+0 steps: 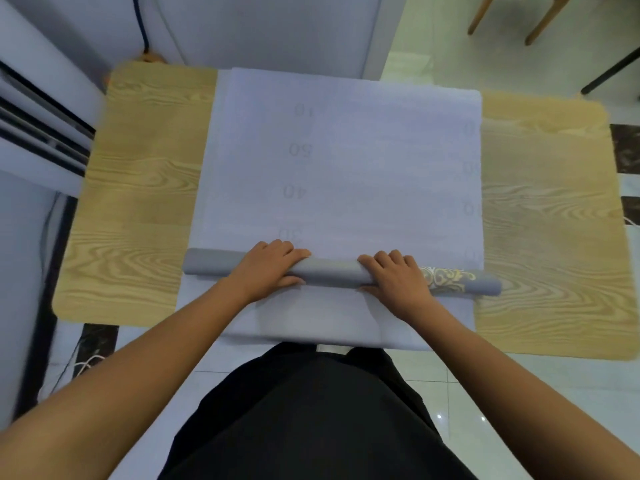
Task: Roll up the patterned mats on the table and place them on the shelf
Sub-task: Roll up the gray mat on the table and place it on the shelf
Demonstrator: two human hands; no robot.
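Writing: faint grey numerals show through the pale lavender-grey flat mat (346,168) spread beyond both hands. One column runs outward from just past the left hand (268,268): 30 (blurred, partly lost at the roll), 40, 50, then what looks like 10, all seen reversed. A second column past the right hand (398,278), along the mat's edge, is too faint to read. The mat's near part is wound into a grey roll (332,271) lying crosswise under both hands; a gold scroll pattern (446,277) shows on it just outboard of the right hand. Left hand: fingers curled over the top of the roll, thumb on the near side, gripping it. Right hand: same grip. On the person's side of the hands a pale sheet (311,323) reaches the table's near edge; same mat or a second one, cannot tell. Surface: light wood-grain table (138,202) with rounded corners, bare outboard of each hand. Room: glossy white floor tiles (478,438) with dark insets (623,154); wooden chair legs (481,12) far beyond the right hand, cut off by the frame; a black cable (140,19) far beyond the left hand. The left margin is smeared. A black garment (311,410) hides the floor below the hands.
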